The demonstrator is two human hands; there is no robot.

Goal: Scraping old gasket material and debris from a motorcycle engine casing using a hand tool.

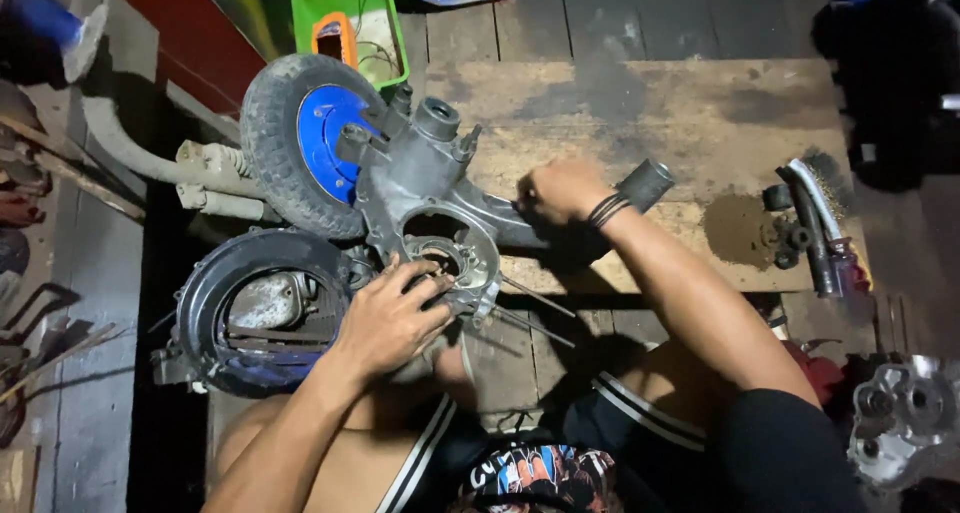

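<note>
A grey metal engine casing (425, 178) lies on a worn wooden board (700, 123), with a small tyre on a blue rim (300, 143) fixed at its left end. My left hand (390, 318) rests on the round opening of the casing (445, 258), fingers spread over its rim. My right hand (560, 191) grips the casing's arm near a dark cylindrical end (645, 183). Two thin studs (535, 308) stick out from the casing toward me.
A black round fan cover (250, 308) lies left of my left hand. A green crate (350, 23) stands at the back. Dark curved tools and a wire brush (815, 223) lie on the board's right end. A grey metal part (905, 418) sits at lower right.
</note>
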